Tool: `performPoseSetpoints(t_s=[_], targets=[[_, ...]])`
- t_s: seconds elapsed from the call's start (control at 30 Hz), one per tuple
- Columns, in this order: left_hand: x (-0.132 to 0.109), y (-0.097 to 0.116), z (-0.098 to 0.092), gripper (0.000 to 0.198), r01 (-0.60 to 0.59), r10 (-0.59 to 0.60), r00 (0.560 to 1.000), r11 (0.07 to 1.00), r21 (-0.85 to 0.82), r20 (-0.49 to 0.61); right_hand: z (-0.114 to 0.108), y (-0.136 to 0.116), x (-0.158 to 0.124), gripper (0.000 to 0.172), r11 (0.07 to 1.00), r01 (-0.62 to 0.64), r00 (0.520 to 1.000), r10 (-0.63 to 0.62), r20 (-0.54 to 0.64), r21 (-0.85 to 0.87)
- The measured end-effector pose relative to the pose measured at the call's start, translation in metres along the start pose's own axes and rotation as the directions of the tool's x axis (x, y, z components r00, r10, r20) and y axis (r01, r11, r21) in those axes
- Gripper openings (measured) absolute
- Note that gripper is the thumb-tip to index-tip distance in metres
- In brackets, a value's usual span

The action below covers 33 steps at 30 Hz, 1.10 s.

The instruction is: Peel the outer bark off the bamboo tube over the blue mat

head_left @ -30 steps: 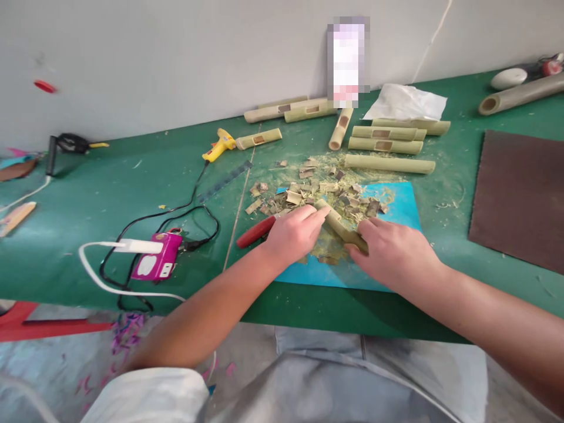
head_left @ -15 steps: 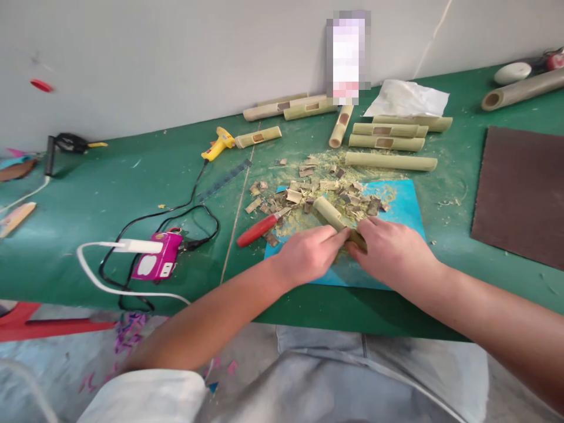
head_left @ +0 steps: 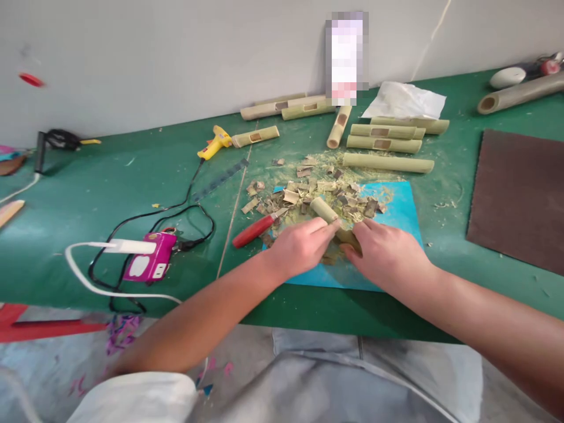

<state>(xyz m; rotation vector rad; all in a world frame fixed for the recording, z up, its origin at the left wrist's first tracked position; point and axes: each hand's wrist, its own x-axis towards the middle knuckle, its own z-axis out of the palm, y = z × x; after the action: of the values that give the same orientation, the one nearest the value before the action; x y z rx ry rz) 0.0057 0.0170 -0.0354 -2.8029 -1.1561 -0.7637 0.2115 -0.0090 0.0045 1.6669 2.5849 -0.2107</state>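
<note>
A short green bamboo tube (head_left: 322,210) lies slanted on a blue cutting mat (head_left: 399,212). My right hand (head_left: 385,255) is wrapped round its near end. My left hand (head_left: 299,245) is closed, its fingertips pinched against the tube's middle. A heap of bamboo chips and shavings (head_left: 317,191) covers the mat's far side. A knife with a red handle (head_left: 254,231) rests on the table just left of my left hand, untouched.
Several cut bamboo tubes (head_left: 382,143) lie along the back of the green table (head_left: 110,188). A yellow glue gun (head_left: 213,144), a pink power strip (head_left: 148,264) with cables, a brown board (head_left: 520,197) at right and white paper (head_left: 403,101) are about.
My left hand drew back along the tube toward me, then slid forward a little to its middle. The knife's red handle, earlier partly covered, is uncovered. My right hand kept its grip.
</note>
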Motion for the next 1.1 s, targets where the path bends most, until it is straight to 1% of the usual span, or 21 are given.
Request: performPoseSetpoints(t_s=[0.03, 0.13, 0.23, 0.27, 0.37, 0.47, 0.5, 0.57, 0.6, 0.7, 0.73, 0.83, 0.93, 0.97, 1.07, 1.1], targets=[[0.0001, -0.0007, 0.0003, 0.032, -0.001, 0.001, 1.0, 1.0, 0.013, -0.014, 0.0, -0.0003, 0.0, 0.02, 1.0, -0.003, 1.0, 0.003, -0.003, -0.001], [0.0002, -0.0036, 0.0007, 0.033, 0.081, -0.075, 0.994, 0.994, 0.068, -0.081, 0.0006, -0.0007, -0.0003, 0.02, 1.0, -0.011, 1.0, 0.011, -0.016, -0.01], [0.0, -0.005, 0.0002, 0.034, 0.022, -0.022, 1.0, 1.0, 0.002, -0.022, 0.0015, -0.0006, -0.0006, 0.019, 1.0, 0.002, 1.0, -0.002, -0.006, -0.011], [0.0, -0.0051, 0.0, 0.033, 0.028, -0.028, 0.999, 1.0, -0.002, -0.025, 0.0017, -0.0005, -0.0006, 0.02, 1.0, 0.001, 1.0, -0.002, -0.009, -0.01], [0.0, -0.0051, 0.0001, 0.033, 0.085, -0.081, 0.994, 0.995, 0.054, -0.08, 0.0023, 0.0001, -0.0006, 0.022, 1.0, -0.007, 1.0, 0.007, -0.018, -0.012], [0.0, -0.005, 0.0013, 0.035, 0.037, -0.036, 0.999, 0.999, 0.038, -0.03, 0.0023, 0.0005, -0.0008, 0.021, 1.0, 0.003, 1.0, -0.003, -0.008, -0.017], [0.0002, -0.0051, 0.0016, 0.034, 0.041, -0.04, 0.999, 0.999, 0.034, -0.026, 0.002, 0.0005, -0.0009, 0.021, 1.0, 0.004, 1.0, -0.004, -0.009, -0.018], [0.0009, -0.0053, 0.0019, 0.034, 0.08, -0.076, 0.995, 0.995, 0.057, -0.062, 0.0009, 0.0002, -0.0011, 0.021, 1.0, -0.007, 1.0, 0.007, -0.008, -0.019], [0.0013, -0.0053, 0.0019, 0.034, 0.079, -0.075, 0.995, 0.995, 0.059, -0.068, 0.0002, -0.0001, -0.0011, 0.021, 1.0, -0.01, 1.0, 0.01, -0.002, -0.019], [0.0023, -0.0054, 0.0014, 0.034, 0.031, -0.03, 0.999, 0.999, 0.026, -0.033, -0.0014, -0.001, -0.0013, 0.02, 1.0, -0.005, 1.0, 0.005, 0.02, -0.022], [0.0025, -0.0056, 0.001, 0.034, 0.036, -0.035, 0.999, 0.999, 0.021, -0.03, -0.0016, -0.0012, -0.0014, 0.02, 1.0, -0.002, 1.0, 0.002, 0.018, -0.023], [0.0028, -0.0061, -0.0003, 0.034, 0.104, -0.1, 0.992, 0.993, 0.061, -0.074, -0.0009, -0.0013, -0.0016, 0.02, 1.0, -0.003, 1.0, 0.003, -0.001, -0.029], [0.0026, -0.004, -0.0011, 0.034, 0.052, -0.051, 0.999, 0.998, 0.028, -0.009, 0.0004, -0.0009, -0.0018, 0.02, 1.0, 0.005, 1.0, -0.005, 0.005, -0.029], [0.0026, -0.0029, -0.0012, 0.035, 0.052, -0.052, 0.999, 0.998, 0.023, 0.0, 0.0008, -0.0008, -0.0018, 0.02, 1.0, 0.005, 1.0, -0.005, 0.001, -0.028], [0.0022, 0.0004, -0.001, 0.036, 0.078, -0.078, 0.997, 0.996, 0.039, -0.019, 0.0019, -0.0008, -0.0017, 0.02, 1.0, 0.0, 1.0, -0.001, -0.016, -0.03], [0.0019, 0.0012, -0.0007, 0.035, 0.066, -0.066, 0.998, 0.997, 0.038, -0.01, 0.0023, -0.0008, -0.0016, 0.019, 1.0, 0.004, 1.0, -0.004, -0.015, -0.03]])
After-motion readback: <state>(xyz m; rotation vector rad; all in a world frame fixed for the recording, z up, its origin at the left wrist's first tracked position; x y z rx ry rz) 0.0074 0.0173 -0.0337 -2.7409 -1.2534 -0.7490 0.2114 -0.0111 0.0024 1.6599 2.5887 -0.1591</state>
